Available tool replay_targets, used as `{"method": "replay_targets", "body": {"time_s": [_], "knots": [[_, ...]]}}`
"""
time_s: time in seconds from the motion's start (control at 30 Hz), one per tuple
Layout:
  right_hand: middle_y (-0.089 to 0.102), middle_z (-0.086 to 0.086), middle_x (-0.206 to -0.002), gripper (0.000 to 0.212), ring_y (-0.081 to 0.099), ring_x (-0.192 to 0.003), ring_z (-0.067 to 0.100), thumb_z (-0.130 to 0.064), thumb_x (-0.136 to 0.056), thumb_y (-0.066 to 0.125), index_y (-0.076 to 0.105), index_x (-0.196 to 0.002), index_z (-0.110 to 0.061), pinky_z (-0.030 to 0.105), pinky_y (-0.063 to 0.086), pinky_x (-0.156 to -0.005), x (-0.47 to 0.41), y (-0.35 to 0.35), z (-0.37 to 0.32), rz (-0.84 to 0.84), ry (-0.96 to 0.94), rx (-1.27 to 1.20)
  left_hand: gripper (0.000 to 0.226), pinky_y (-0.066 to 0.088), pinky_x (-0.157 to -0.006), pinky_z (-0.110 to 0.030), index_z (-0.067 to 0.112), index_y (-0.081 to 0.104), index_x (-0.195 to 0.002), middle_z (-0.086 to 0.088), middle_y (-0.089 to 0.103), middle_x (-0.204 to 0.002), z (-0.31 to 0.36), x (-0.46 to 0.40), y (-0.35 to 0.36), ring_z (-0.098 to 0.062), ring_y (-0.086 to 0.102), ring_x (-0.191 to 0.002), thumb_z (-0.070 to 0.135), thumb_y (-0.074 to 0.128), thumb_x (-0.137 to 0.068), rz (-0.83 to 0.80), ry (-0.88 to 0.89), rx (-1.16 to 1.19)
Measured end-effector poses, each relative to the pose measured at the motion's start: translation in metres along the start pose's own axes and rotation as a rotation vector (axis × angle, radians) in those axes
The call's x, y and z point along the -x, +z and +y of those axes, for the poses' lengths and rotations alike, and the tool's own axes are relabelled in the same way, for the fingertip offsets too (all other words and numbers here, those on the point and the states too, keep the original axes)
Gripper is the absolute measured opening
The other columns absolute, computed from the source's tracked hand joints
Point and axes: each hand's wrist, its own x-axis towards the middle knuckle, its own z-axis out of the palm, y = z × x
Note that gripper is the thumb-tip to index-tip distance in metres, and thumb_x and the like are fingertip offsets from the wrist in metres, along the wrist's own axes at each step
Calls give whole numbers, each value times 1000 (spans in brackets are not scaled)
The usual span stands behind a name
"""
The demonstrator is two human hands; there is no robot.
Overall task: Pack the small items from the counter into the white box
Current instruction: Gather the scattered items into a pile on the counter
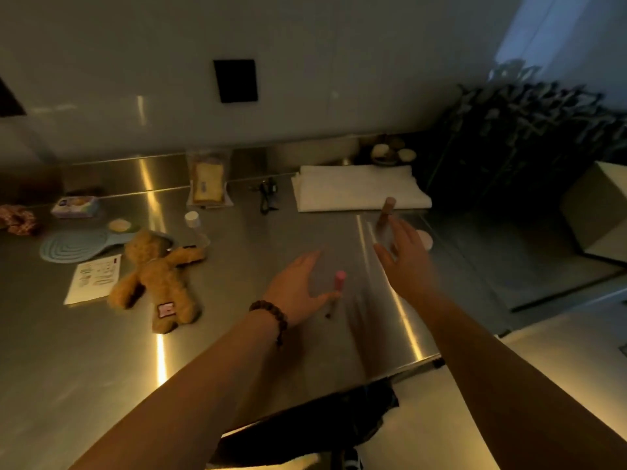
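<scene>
My left hand (pixel 298 286) hovers over the steel counter (pixel 237 334) with its fingers spread, a bead bracelet on the wrist. Its thumb is right beside a pink-capped tube (pixel 337 290); whether they touch is blurred. Farther right, my right hand (pixel 405 262) is open, its fingers reaching towards a brown capped bottle (pixel 386 212) and a small round pale item (pixel 425 239). A pale box (pixel 597 212) stands off the counter's right end. A brown teddy bear (pixel 159 283), a printed card (pixel 93 281) and a clear bottle with a white cap (pixel 196 228) lie to the left.
A folded white cloth (pixel 359 188) lies at the back. A bagged snack (pixel 207 181), a black clip-like object (pixel 268 195), a blue ridged mat (pixel 73 249), a small packet (pixel 75 206) and a patterned scrunchie (pixel 17 218) lie along the back and left. A dark plant (pixel 526 130) fills the right.
</scene>
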Motion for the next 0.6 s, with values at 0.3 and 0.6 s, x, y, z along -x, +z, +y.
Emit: {"method": "replay_targets", "body": {"time_s": [0.3, 0.6], "knots": [[20, 5, -157, 71, 23, -143, 24, -32, -92, 59, 19, -150, -30, 43, 26, -114, -101, -4, 79, -207, 21, 7, 34, 50, -84, -34, 27, 55, -116, 8, 60, -94, 28, -29, 53, -13, 58, -89, 20, 65, -84, 86, -196, 27], [32, 17, -149, 68, 46, -123, 33, -10, -90, 59, 26, -148, -22, 40, 38, -103, -172, 28, 90, -310, 12, -39, 15, 50, -79, -36, 28, 57, -91, 9, 60, -81, 23, -47, 31, -11, 57, -81, 18, 65, -83, 190, -281, 11]]}}
